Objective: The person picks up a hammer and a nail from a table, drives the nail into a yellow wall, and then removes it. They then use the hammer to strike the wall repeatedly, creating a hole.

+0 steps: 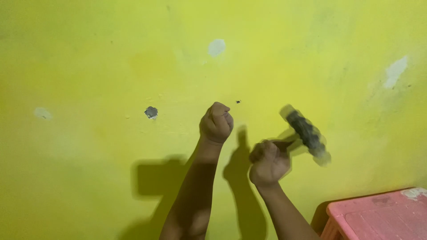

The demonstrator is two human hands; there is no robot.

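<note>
Head view: yellow wall (89, 58), paint chipped in several pale patches and one grey hole (151, 112). One pink plastic stool (378, 215) at lower right. Two hands raised. Left hand (216, 123) closed in a fist against the wall; whether it pinches a nail, cannot tell. Right hand (268, 162) grips one hammer (306, 132), head blurred, apart from the wall. One small dark mark (238, 102) just beside the fist; nothing visibly driven in.

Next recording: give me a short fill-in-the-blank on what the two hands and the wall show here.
1. The right hand grips a blurred ____.
2. The left hand is closed into a ____ against the wall.
3. The wall is painted ____.
4. The stool at lower right is ____.

Missing words: hammer; fist; yellow; pink
</note>
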